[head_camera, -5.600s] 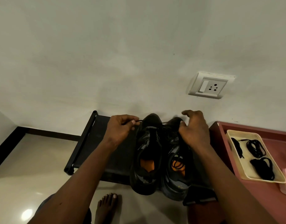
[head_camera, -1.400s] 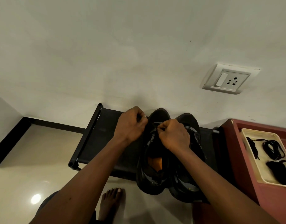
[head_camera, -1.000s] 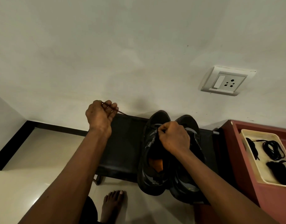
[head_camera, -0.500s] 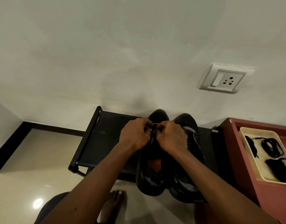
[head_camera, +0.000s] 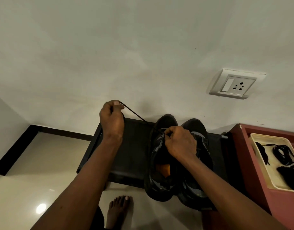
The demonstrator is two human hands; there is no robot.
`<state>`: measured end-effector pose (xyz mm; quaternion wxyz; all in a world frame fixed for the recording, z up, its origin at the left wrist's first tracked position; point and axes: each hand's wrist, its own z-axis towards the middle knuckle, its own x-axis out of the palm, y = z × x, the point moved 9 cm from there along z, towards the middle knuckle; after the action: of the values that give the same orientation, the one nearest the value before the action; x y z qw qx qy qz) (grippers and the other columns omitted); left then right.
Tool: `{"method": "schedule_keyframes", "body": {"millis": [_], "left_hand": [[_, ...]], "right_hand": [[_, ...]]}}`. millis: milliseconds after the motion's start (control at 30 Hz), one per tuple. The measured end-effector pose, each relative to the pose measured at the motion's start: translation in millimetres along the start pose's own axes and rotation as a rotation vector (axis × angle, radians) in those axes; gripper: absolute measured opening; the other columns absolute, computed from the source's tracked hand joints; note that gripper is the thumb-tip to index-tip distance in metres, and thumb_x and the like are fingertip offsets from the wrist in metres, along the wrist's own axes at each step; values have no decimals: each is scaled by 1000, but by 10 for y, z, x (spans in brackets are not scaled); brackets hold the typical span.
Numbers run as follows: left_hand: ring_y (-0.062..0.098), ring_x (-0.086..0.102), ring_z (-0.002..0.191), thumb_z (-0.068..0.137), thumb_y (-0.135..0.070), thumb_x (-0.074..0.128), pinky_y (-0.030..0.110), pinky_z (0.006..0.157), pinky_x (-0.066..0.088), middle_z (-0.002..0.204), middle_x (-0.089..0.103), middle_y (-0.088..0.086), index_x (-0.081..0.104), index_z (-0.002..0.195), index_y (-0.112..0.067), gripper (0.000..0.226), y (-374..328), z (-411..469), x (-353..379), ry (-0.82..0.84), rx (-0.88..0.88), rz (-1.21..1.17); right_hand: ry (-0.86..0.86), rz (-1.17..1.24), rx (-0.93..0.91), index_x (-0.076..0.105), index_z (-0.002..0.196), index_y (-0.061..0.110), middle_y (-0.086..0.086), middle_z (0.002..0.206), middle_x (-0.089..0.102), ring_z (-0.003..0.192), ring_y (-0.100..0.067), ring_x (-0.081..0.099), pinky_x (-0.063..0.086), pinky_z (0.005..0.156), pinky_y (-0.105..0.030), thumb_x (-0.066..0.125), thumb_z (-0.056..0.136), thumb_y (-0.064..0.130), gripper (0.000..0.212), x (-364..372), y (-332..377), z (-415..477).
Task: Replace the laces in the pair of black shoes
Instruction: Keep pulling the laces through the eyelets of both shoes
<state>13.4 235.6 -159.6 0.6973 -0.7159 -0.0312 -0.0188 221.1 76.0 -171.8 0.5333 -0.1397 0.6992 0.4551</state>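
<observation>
Two black shoes stand side by side on a low black rack [head_camera: 131,146], toes toward the wall. The left shoe [head_camera: 159,171] has an orange insole; the right shoe [head_camera: 201,176] is partly hidden by my right arm. My left hand [head_camera: 112,119] pinches a black lace [head_camera: 134,114] and holds it taut, up and to the left of the left shoe. My right hand [head_camera: 180,142] sits on the left shoe's eyelet area and pinches the lace or upper there. Several coiled black laces [head_camera: 283,154] lie in a cream tray [head_camera: 265,163] at the right.
The tray rests on a red-brown cabinet [head_camera: 252,171] right of the rack. A white wall with a switch socket [head_camera: 234,84] stands right behind the shoes. A bare foot [head_camera: 119,211] is on the glossy floor below the rack.
Half a second ago both hands were together at the left shoe's eyelets. My left hand has since pulled up and to the left, drawing the lace taut. My right hand stays on the shoe.
</observation>
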Motion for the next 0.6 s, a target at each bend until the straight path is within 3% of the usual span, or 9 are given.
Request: {"method": "schedule_keyframes", "body": {"millis": [100, 167, 233, 333, 433, 500, 600], "left_hand": [[9, 47, 56, 108, -17, 45, 22, 48, 35, 85, 75, 1, 60, 99, -18, 18, 18, 104, -223, -99, -103, -232], [8, 43, 50, 107, -15, 45, 20, 43, 29, 69, 68, -2, 59, 100, -19, 16, 87, 125, -240, -93, -188, -323], [7, 39, 48, 104, -17, 51, 18, 41, 26, 57, 55, -8, 63, 97, -20, 15, 135, 79, -139, -19, -225, -254], [0, 50, 51, 99, -26, 66, 15, 45, 36, 58, 57, -18, 72, 87, -24, 13, 115, -85, 204, 228, -106, 28], [-9, 63, 72, 93, -32, 74, 6, 61, 43, 79, 71, -20, 71, 88, -29, 6, 160, -320, 605, 541, 116, 464], [-5, 64, 87, 90, -36, 73, 13, 73, 49, 93, 71, -18, 68, 96, -34, 8, 253, -451, 747, 678, 209, 746], [11, 66, 97, 92, -39, 69, 34, 86, 55, 105, 71, -12, 67, 106, -35, 15, 382, -544, 839, 764, 217, 916]], "right_hand": [[-1, 5, -4, 74, 109, 30, 13, 77, 65, 80, -12, 67, 55, 78, -32, 67, 99, 28, 13, 3, 10, -9], [-1, 7, -2, 74, 109, 29, 14, 76, 64, 80, -11, 67, 55, 78, -31, 67, 99, 28, 13, 3, 10, -10], [0, 5, 3, 74, 110, 30, 13, 79, 66, 81, -12, 67, 56, 79, -33, 67, 98, 28, 14, -1, 9, -11], [11, 7, 12, 73, 113, 30, 10, 87, 71, 86, -14, 69, 58, 84, -36, 67, 98, 30, 16, -2, 7, -15], [5, -8, 10, 72, 113, 30, 8, 89, 73, 88, -16, 70, 59, 86, -39, 67, 97, 31, 17, -11, 6, -15], [-3, -18, 9, 72, 112, 31, 8, 88, 73, 87, -16, 70, 58, 84, -38, 67, 96, 31, 17, -13, 5, -13], [-7, -21, 12, 72, 111, 32, 9, 90, 73, 87, -15, 70, 58, 82, -36, 67, 95, 32, 16, -6, -4, -5]]}}
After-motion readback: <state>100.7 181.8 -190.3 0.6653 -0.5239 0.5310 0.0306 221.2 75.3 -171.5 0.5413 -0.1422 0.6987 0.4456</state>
